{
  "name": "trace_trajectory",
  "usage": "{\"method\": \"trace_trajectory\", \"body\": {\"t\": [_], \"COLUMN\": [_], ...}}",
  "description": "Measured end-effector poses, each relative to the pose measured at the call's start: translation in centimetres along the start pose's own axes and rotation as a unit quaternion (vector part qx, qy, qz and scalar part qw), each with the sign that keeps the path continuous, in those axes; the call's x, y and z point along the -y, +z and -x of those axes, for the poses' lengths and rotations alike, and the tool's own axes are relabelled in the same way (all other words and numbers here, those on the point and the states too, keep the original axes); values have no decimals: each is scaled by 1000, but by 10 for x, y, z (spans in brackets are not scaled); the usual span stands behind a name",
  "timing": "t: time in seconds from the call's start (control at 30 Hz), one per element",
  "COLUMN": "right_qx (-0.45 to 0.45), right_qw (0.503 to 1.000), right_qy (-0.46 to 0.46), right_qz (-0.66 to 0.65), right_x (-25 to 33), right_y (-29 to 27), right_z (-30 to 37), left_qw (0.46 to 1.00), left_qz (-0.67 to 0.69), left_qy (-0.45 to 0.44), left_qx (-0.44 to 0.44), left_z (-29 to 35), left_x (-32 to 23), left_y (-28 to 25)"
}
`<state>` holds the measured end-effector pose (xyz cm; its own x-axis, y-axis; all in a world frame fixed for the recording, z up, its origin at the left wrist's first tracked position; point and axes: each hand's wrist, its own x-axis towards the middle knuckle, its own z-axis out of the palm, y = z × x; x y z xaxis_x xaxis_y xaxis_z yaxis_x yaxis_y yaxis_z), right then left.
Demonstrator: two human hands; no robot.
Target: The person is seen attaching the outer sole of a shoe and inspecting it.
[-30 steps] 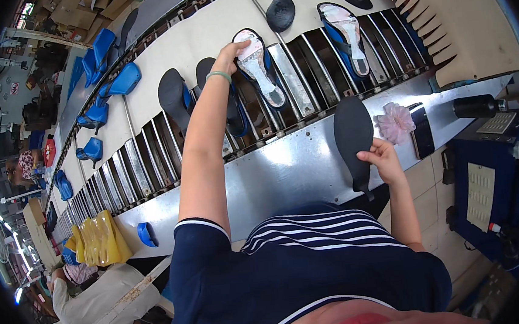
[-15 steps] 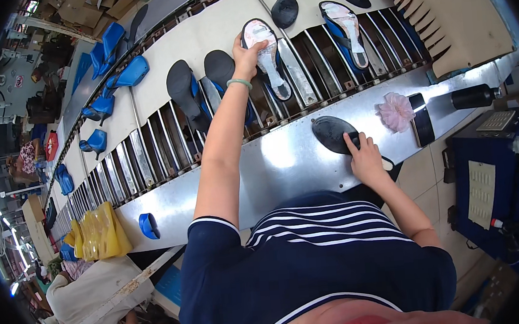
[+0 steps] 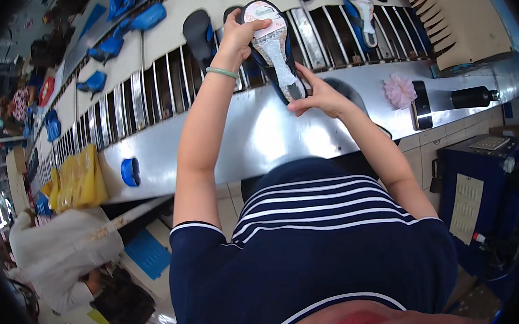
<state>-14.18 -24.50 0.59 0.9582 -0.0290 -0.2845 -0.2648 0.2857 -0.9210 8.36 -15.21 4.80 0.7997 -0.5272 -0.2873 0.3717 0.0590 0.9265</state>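
Observation:
Between my two hands is a dark sandal (image 3: 273, 51), bottom up, showing a whitish, patchy underside and a narrow heel end. My left hand (image 3: 239, 39), with a green bangle at its wrist, grips the wide toe part, thumb across the underside. At the heel end, my right hand (image 3: 321, 98) pinches the sandal between thumb and fingers. A black shoe sole (image 3: 346, 92) lies on the metal ledge (image 3: 209, 143), partly covered by my right hand and forearm. Another dark sandal (image 3: 199, 36) stands on the conveyor to the left; a bottom-up sandal (image 3: 360, 15) lies to the right.
Slatted metal conveyor (image 3: 162, 84) runs along the far side, with blue shoes (image 3: 147, 17) at its left. On the ledge are a pink flower (image 3: 399, 91), a phone (image 3: 421, 105), a black bottle (image 3: 474, 97), a blue band (image 3: 130, 172) and yellow plastic (image 3: 79, 179). Someone in a pale shirt (image 3: 65, 250) is at lower left.
My left hand has lifted the sandal off the conveyor toward me. My right hand has left the black sole and taken the sandal's heel end. The view has shifted.

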Motion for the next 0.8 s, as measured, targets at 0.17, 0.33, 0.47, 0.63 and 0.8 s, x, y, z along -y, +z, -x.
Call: {"method": "trace_trajectory", "body": {"t": [0.17,0.33,0.47,0.63,0.8], "right_qx": [-27,1,-38,-47,-55], "right_qw": [997,995,992,997,992], "right_qy": [56,11,-50,-50,-79], "right_qz": [-43,97,109,26,76], "right_x": [-44,-63,-84,-86,-98], "right_y": [47,61,79,80,82], "right_z": [22,34,47,56,62], "left_qw": [993,984,969,924,951], "left_qz": [36,143,246,351,233], "left_qy": [-93,-77,-35,31,104], "left_qx": [-66,-68,4,147,173], "left_z": [58,95,132,214,230], "left_x": [60,98,110,139,165], "left_y": [-52,-94,-97,-74,-77]}}
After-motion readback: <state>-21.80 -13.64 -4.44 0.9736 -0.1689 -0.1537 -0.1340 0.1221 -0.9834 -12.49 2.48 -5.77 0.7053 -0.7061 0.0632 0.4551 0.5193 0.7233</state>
